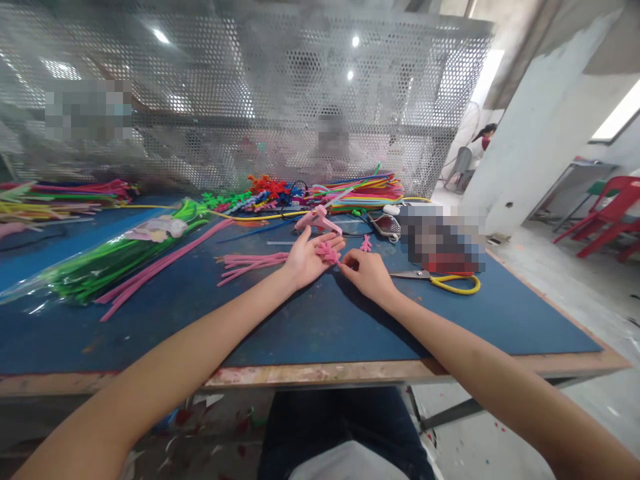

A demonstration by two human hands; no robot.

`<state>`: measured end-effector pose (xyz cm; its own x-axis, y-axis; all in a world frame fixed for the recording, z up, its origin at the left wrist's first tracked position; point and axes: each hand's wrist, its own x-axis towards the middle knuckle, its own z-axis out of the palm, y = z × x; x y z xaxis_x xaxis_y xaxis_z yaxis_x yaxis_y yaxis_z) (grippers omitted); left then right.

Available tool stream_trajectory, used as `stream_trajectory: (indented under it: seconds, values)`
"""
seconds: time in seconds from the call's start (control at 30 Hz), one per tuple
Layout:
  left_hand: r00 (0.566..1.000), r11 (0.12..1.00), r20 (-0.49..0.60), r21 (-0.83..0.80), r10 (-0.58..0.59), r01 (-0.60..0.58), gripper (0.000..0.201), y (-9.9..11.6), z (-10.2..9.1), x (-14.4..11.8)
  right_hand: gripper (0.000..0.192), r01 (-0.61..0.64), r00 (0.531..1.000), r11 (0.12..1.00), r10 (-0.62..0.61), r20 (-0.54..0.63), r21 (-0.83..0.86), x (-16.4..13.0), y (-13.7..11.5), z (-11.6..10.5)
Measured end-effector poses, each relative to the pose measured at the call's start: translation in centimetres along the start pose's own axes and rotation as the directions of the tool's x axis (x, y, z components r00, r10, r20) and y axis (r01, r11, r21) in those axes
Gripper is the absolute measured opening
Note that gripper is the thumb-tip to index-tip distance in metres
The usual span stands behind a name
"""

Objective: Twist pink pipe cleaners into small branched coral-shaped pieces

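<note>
My left hand (306,261) is turned palm up with its fingers stretched out. Across those fingers lies a branched pink pipe-cleaner piece (328,251). My right hand (369,272) is closed in a pinch at the piece's lower right end. Just beyond the right hand lies a second small branched pink piece (366,243). A bunch of pink pipe cleaners (253,261) rests left of the left hand, partly behind the wrist. The pink glue gun (317,219) stands right behind the left fingertips.
Scissors with yellow handles (456,285) lie right of my right hand. A plastic bag of green pipe cleaners (120,257) and long pink ones (167,260) are on the left. Colourful bundles (355,191) line the back, before a perforated metal screen (280,87).
</note>
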<state>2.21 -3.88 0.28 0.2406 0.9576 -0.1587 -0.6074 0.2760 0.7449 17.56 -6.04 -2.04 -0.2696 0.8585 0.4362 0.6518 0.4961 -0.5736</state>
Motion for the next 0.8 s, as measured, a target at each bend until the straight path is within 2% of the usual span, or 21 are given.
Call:
stream_trajectory:
  seconds: [0.27, 0.4, 0.8]
  values:
    - [0.996, 0.995, 0.043, 0.05, 0.084, -0.086, 0.015, -0.7, 0.01, 0.08, 0.01, -0.011, 0.999, 1.0, 0.012, 0.031, -0.023, 0.04, -0.15, -0.08]
    - [0.986, 0.981, 0.059, 0.105, 0.157, -0.162, 0.02, -0.89, -0.22, 0.24, 0.01, -0.011, 0.999, 1.0, 0.012, 0.033, -0.026, 0.01, -0.16, -0.12]
    - [0.966, 0.952, 0.12, 0.179, 0.23, -0.249, 0.017, -0.61, 0.12, -0.25, 0.008, -0.004, 1.0, 0.998, 0.003, 0.018, 0.059, 0.15, 0.03, -0.21]
